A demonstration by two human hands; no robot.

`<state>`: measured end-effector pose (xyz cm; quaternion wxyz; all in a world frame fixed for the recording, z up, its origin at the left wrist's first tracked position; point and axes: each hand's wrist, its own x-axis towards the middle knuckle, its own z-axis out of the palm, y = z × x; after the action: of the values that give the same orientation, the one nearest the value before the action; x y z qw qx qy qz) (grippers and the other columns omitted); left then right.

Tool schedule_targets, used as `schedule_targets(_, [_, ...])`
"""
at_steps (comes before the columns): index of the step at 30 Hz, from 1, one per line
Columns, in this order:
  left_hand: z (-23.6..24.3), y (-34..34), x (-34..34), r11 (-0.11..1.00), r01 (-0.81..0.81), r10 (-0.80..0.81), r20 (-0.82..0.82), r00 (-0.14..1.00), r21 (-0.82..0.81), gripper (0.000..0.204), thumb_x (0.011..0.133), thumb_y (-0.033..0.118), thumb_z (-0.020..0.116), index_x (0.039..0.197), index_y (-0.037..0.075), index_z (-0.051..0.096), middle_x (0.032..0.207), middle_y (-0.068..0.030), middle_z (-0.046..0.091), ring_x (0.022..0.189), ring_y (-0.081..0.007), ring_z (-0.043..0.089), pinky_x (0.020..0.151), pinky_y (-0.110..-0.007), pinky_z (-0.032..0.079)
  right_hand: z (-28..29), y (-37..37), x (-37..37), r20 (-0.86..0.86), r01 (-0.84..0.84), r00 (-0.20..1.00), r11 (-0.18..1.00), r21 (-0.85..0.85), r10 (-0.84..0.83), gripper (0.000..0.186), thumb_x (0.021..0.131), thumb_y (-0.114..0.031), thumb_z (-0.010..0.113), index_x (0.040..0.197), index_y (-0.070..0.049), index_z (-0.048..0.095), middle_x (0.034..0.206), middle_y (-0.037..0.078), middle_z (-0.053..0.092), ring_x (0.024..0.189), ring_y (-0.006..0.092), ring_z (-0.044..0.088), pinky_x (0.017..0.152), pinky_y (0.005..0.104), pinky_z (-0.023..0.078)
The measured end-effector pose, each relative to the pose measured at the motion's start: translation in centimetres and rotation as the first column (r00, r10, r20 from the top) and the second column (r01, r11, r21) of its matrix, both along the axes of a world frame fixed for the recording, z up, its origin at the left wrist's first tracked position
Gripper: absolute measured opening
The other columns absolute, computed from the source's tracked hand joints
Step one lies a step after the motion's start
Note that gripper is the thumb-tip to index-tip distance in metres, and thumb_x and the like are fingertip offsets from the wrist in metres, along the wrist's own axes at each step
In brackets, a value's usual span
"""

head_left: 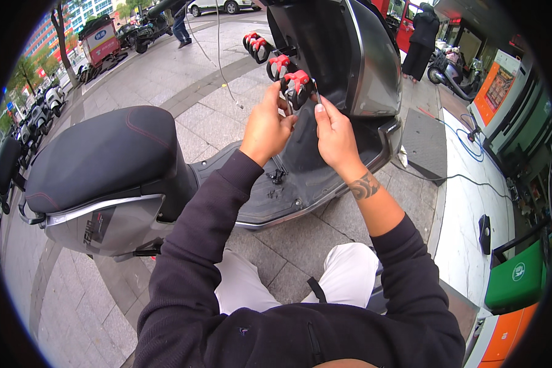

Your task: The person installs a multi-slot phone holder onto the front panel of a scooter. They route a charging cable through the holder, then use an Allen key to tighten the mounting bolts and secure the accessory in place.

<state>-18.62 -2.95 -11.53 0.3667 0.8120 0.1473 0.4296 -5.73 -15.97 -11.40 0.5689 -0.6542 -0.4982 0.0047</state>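
Note:
My left hand (pixel 268 122) grips the nearest red-and-black clip fitting (pixel 297 83), one of several in a slanting row on the scooter's dark front panel (pixel 331 49). Beside it, my right hand (pixel 334 132) has thumb and fingers closed on a thin metal tool (pixel 316 89) reaching up to that fitting; its tip is hidden. Below my hands, small black parts (pixel 276 178) lie on the scooter's footboard (pixel 300 196). The long black seat (pixel 101 156) is to my left.
A loose white cable (pixel 224 76) hangs behind the fittings. A ramp (pixel 423 144), blue hose (pixel 469 138) and green bin (pixel 515 276) are at the right. One person (pixel 417 43) stands at the upper right, another (pixel 181 27) at the upper left. Parked scooters (pixel 43 98) line the left.

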Motion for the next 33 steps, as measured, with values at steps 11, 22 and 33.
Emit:
schedule_targets(11, [-2.2,1.8,1.4,0.889,-0.281,0.234,0.168,0.958,0.361,0.068,0.089,0.002,0.075,0.151,0.010,0.049,0.101,-0.0113,0.078,0.078,-0.0327,0.078,0.066,-0.043,0.058,-0.1,0.1,-0.1,-0.011,0.002,1.000,1.000,0.014,-0.002,0.043,0.114,-0.030,0.050,0.141,0.000,0.064,0.072,0.019,0.059,0.065,0.0262,0.062,0.071,0.0397,0.053])
schedule_targets(22, [-2.4,0.6,1.7,0.932,-0.301,0.241,0.276,0.930,0.200,0.040,0.093,0.007,0.077,0.132,0.003,0.066,0.096,-0.0149,0.078,0.078,-0.0318,0.077,0.066,-0.040,0.059,-0.3,0.0,0.1,0.022,0.024,0.999,0.999,0.021,-0.025,0.043,0.113,-0.031,0.053,0.142,0.000,0.063,0.080,0.024,0.067,0.077,0.0359,0.073,0.075,0.0417,0.056])
schedule_targets(33, [-2.7,0.8,1.2,0.972,-0.198,0.161,0.254,0.954,0.129,0.008,0.102,0.002,0.069,0.107,-0.003,0.072,0.082,-0.0111,0.076,0.072,-0.0178,0.078,0.065,-0.030,0.058,-1.5,2.2,-0.3,-0.007,0.182,0.983,0.964,0.194,-0.184,0.042,0.115,-0.032,0.050,0.142,-0.002,0.064,0.092,0.024,0.073,0.087,0.0354,0.074,0.079,0.0422,0.056])
